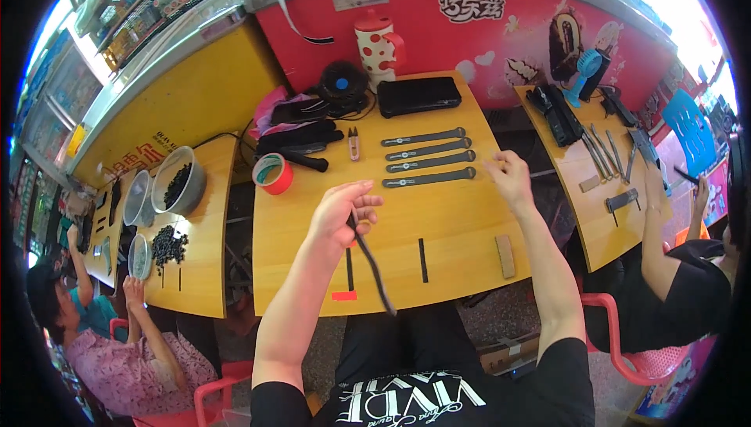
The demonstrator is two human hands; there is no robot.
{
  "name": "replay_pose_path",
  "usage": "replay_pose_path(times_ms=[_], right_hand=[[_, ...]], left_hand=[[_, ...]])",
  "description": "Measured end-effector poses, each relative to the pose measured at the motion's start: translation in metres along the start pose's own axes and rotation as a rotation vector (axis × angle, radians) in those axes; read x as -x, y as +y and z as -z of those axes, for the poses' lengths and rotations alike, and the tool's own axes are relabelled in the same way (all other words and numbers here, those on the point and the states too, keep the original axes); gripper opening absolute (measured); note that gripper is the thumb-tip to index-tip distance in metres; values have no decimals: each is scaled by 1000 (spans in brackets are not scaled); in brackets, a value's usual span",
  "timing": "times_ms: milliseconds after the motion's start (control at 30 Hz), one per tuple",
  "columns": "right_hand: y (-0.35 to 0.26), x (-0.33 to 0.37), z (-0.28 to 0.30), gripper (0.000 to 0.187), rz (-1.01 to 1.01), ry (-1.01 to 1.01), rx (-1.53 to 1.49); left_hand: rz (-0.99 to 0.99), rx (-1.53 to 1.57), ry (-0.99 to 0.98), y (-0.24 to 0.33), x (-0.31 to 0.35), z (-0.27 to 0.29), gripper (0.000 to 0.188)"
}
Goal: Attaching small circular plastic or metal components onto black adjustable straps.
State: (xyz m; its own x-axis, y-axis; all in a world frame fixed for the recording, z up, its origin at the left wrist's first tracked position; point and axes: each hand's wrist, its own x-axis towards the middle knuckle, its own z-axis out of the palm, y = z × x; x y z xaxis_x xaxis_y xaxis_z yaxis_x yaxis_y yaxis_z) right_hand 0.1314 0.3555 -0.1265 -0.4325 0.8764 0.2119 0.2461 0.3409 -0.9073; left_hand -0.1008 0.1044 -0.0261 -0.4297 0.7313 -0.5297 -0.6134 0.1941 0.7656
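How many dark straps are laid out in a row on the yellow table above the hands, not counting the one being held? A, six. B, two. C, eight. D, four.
D: four dark straps lie stacked in a row on the yellow table, beyond the left hand, which holds a fifth strap.

Bright daylight floods the scene, glare blowing out the upper right; fisheye bending and black corners frame it.
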Motion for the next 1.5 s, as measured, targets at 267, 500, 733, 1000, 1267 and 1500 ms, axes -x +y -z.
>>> replay_pose_path(times_ms=[267,500,733,1000,1267,1500], right_hand=[[-166,240,-52,40,-150,-658,-618],[-164,296,-82,34,100,-359,-449],[-166,315,-73,26,36,-552,-285],[-185,281,-41,16,262,-495,-186],[-204,273,-50,14,491,-334,100],[-199,277,-50,14,511,-317,222]], left_hand=[[-275,583,-686,-48,84,32,37],[-322,489,-254,-111,129,32,28],[-443,423,-160,-123,152,33,25],[-356,350,-172,-129,168,38,25],[-296,313,-230,-137,174,33,24],[-295,287,-247,-140,176,32,23]])
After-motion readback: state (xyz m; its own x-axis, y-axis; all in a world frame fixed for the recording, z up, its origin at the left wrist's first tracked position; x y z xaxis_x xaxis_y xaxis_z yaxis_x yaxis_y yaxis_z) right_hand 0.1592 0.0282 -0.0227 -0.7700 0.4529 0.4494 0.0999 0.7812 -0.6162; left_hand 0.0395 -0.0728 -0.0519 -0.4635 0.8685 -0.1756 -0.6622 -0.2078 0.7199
